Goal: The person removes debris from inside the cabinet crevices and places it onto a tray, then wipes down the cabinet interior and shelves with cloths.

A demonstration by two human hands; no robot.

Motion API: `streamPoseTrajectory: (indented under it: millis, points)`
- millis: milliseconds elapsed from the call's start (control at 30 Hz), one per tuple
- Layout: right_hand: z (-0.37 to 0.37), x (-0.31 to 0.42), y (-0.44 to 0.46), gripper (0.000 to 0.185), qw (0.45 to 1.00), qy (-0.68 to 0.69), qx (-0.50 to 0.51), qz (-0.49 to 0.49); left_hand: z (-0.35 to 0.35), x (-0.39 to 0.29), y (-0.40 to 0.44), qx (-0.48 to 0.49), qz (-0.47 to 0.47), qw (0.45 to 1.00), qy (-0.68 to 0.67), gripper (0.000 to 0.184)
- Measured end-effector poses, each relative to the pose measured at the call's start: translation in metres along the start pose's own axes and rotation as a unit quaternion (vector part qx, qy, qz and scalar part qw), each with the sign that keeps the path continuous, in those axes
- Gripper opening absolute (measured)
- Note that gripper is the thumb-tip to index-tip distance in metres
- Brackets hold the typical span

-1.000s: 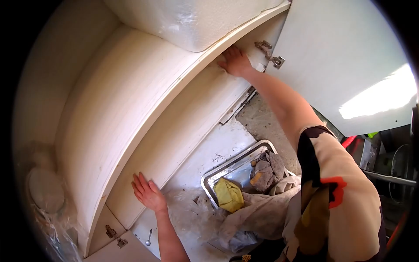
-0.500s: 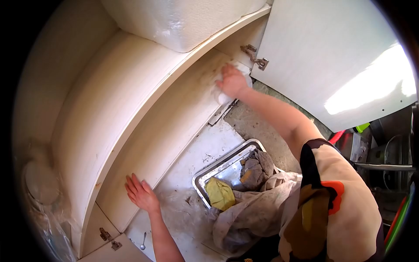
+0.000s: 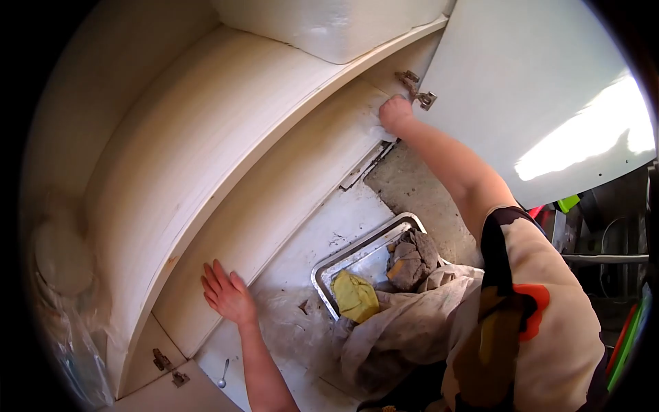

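My right hand [image 3: 397,115] is closed at the far right end of the cabinet's lower board [image 3: 288,178]. A crumpled white cloth [image 3: 386,134] shows beneath its fingers, partly covered by the hand. On the near left part of the same board, my left hand [image 3: 230,295] rests with fingers spread and nothing in it. Below the board's front edge stands a metal tray [image 3: 319,280]. It holds a folded yellow cloth [image 3: 354,296] and a bunched grey-brown cloth [image 3: 413,259].
An upper shelf [image 3: 199,137] curves above my hands, with a white foam block [image 3: 336,31] on it. The cabinet door [image 3: 508,89] hangs open at the right on a metal hinge [image 3: 419,93]. A small spoon [image 3: 223,374] lies on the floor near my left forearm.
My right hand has moved right and slightly up along the board with the white cloth, from flatter fingers to a closed grip. My left hand stays spread on the board. The view has shifted slightly.
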State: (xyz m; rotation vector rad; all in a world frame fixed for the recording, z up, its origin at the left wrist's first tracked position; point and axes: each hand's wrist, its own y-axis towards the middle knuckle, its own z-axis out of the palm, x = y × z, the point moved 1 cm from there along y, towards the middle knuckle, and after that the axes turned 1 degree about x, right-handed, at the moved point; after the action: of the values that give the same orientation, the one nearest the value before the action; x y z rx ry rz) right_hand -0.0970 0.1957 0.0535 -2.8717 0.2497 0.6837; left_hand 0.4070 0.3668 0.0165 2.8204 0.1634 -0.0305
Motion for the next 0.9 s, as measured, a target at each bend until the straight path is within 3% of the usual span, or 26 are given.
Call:
streamPoseTrajectory:
  millis: [167, 233, 267, 333, 400, 500, 600, 733, 767, 833, 900]
  points:
    - [-0.005, 0.012, -0.004, 0.022, 0.998, 0.025, -0.047, -0.019, 0.0, -0.002, 0.001, -0.006, -0.001, 1.0, 0.01, 0.046]
    - [-0.003, 0.015, 0.011, 0.018, 0.986, 0.107, -0.13, -0.011, 0.0, -0.003, 0.001, -0.014, 0.007, 1.0, 0.009, 0.046]
    - [0.003, 0.019, 0.02, 0.018, 0.986, 0.112, -0.125, -0.017, 0.0, -0.003, 0.0, -0.009, 0.005, 1.0, 0.017, 0.046]
    - [0.017, 0.028, 0.035, 0.018, 0.9, 0.167, -0.402, 0.015, 0.002, -0.002, 0.001, -0.015, 0.011, 1.0, 0.011, 0.047]
    - [0.023, 0.058, 0.051, 0.03, 0.926, 0.237, -0.293, 0.022, 0.003, -0.001, 0.001, -0.015, 0.017, 1.0, 0.01, 0.046]
    - [-0.021, 0.138, -0.002, 0.062, 0.928, 0.203, -0.307, -0.064, 0.0, -0.007, 0.0, -0.014, 0.013, 1.0, 0.011, 0.046]
    - [-0.068, 0.177, -0.061, 0.065, 0.922, 0.247, -0.19, -0.23, -0.003, -0.007, 0.005, -0.013, 0.003, 1.0, 0.008, 0.046]
    - [-0.063, 0.206, -0.109, 0.056, 0.803, 0.318, -0.316, -0.394, -0.001, -0.003, -0.001, -0.003, 0.005, 1.0, 0.013, 0.045]
    - [-0.058, 0.197, -0.102, 0.056, 0.805, 0.317, -0.318, -0.389, 0.001, -0.002, -0.001, -0.001, 0.003, 1.0, -0.004, 0.046]
    - [-0.077, 0.148, -0.083, 0.053, 0.912, 0.238, -0.131, -0.307, 0.001, 0.001, -0.004, -0.001, 0.011, 1.0, -0.015, 0.046]
    - [-0.047, 0.097, -0.059, 0.051, 0.936, 0.275, -0.143, -0.165, 0.001, 0.004, -0.001, -0.006, 0.01, 1.0, -0.027, 0.046]
